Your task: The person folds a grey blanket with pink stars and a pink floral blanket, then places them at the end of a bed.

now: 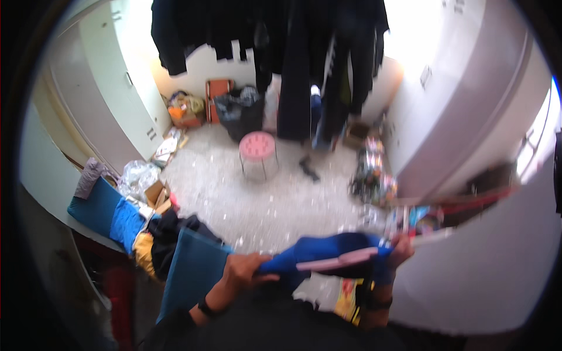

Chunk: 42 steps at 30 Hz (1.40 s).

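A blue piece of clothing (319, 248) with a pink stripe and a dark section is stretched between my two hands in front of my body. At its left end my left hand (246, 270) grips the fabric, a dark band around that wrist. My right hand (401, 250) is closed on the opposite end, slightly higher; motion blur softens its fingers. Part of the cloth hangs down beside my right forearm. What kind of garment it is cannot be made out. Close to my left arm stands a teal padded panel (196, 269).
Dark clothes (293, 52) hang overhead. A pink round stool (257, 146) stands on the speckled floor, with a dark strip of cloth (309, 168) nearby. Piled clothes (175, 240) lie at left. Pale cabinets (105, 76) flank the room; a black bag (240, 114) sits at the back.
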Available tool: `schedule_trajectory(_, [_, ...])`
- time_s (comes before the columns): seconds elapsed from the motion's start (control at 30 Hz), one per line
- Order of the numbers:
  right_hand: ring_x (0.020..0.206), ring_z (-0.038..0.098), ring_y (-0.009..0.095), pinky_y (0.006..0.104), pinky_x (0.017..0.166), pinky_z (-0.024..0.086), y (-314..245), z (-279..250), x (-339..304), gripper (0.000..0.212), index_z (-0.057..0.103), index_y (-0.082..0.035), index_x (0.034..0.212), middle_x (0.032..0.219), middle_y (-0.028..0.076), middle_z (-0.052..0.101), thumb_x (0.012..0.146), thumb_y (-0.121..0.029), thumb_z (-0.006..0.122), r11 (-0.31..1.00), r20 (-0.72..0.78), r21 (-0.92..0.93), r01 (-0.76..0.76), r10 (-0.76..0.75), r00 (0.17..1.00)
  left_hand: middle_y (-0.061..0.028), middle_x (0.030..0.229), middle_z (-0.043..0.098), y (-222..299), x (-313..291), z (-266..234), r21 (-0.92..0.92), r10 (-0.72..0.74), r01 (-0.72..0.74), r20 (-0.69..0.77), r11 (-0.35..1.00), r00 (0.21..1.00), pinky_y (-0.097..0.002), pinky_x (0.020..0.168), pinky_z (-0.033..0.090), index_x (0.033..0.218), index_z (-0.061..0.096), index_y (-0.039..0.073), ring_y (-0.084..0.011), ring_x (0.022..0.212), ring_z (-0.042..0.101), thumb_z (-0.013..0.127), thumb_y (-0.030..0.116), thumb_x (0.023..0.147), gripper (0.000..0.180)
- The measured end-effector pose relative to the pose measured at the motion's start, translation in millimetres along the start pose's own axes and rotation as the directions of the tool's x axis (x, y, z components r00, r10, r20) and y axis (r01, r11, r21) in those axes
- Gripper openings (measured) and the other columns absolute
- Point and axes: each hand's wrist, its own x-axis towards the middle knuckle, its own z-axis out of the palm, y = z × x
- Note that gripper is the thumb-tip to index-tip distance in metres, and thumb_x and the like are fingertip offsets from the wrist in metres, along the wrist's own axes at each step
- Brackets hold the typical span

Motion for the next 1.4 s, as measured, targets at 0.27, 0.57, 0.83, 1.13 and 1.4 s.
schedule_trajectory(0.27, [0.041, 0.031, 0.022, 0.0378, 0.044, 0.024, 90, 128, 186, 0.044, 0.034, -0.005, 0.053, 0.046, 0.009, 0.03, 0.088, -0.032, 0.029, 0.963, -0.005, 0.22, -0.155, 0.16, 0.987, -0.0108, 0.067, 0.053, -90, 216, 60, -0.112, 0.191, -0.178, 0.112, 0.978, 0.975, -0.0325, 0.045, 0.043, 0.108, 0.049, 0.008, -0.0273, 0.048, 0.052, 0.058, 0.027, 0.083, 0.033])
schedule_trajectory(0.57, [0.074, 0.051, 0.011, 0.0224, 0.072, 0.043, 195, 249, 552, 0.034, 0.059, -0.001, 0.085, 0.076, 0.005, 0.055, 0.092, -0.032, 0.046, 0.367, -0.059, 0.93, -0.024, 0.213, 0.975, -0.0122, 0.077, 0.06, -124, 543, 69, -0.347, 0.407, -0.421, -0.116, 0.838, 0.906, -0.0249, 0.048, 0.044, 0.121, 0.041, 0.004, -0.0146, 0.056, 0.057, 0.044, 0.009, 0.091, 0.031])
schedule_trajectory(0.83, [0.102, 0.053, 0.026, 0.033, 0.091, 0.039, 135, 332, 871, 0.037, 0.051, 0.0, 0.115, 0.11, 0.014, 0.056, 0.095, -0.025, 0.033, 0.627, -0.364, 0.359, 0.692, -0.588, 0.722, 0.0036, 0.059, 0.049, -138, 815, 32, 0.104, 0.43, -0.455, -0.561, 0.885, 0.707, -0.0208, 0.049, 0.035, 0.087, 0.059, 0.0, -0.0028, 0.054, 0.042, 0.047, 0.016, 0.089, 0.021])
schedule_trajectory(1.13, [0.117, 0.043, 0.029, 0.0343, 0.099, 0.029, 19, 437, 1012, 0.066, 0.04, -0.003, 0.129, 0.124, 0.018, 0.047, 0.086, -0.053, 0.037, 0.428, -0.119, 0.757, 0.493, -0.651, 0.749, -0.0024, 0.051, 0.048, -107, 1024, -16, 0.124, 0.166, -0.112, -0.802, 0.986, 0.574, -0.0264, 0.043, 0.036, 0.059, 0.056, 0.002, -0.009, 0.046, 0.043, 0.05, 0.014, 0.081, 0.026])
schedule_trajectory(1.4, [0.133, 0.017, 0.032, 0.0462, 0.106, 0.019, 46, 573, 967, 0.07, 0.024, -0.016, 0.138, 0.142, 0.015, 0.022, 0.084, -0.06, 0.034, 0.404, 0.082, 0.848, 0.343, -0.74, 0.668, -0.0095, 0.061, 0.059, -111, 1076, 58, 0.314, -0.155, 0.48, -0.684, 0.819, 0.713, -0.0303, 0.047, 0.042, 0.073, 0.063, 0.003, -0.0164, 0.047, 0.051, 0.057, 0.011, 0.074, 0.01])
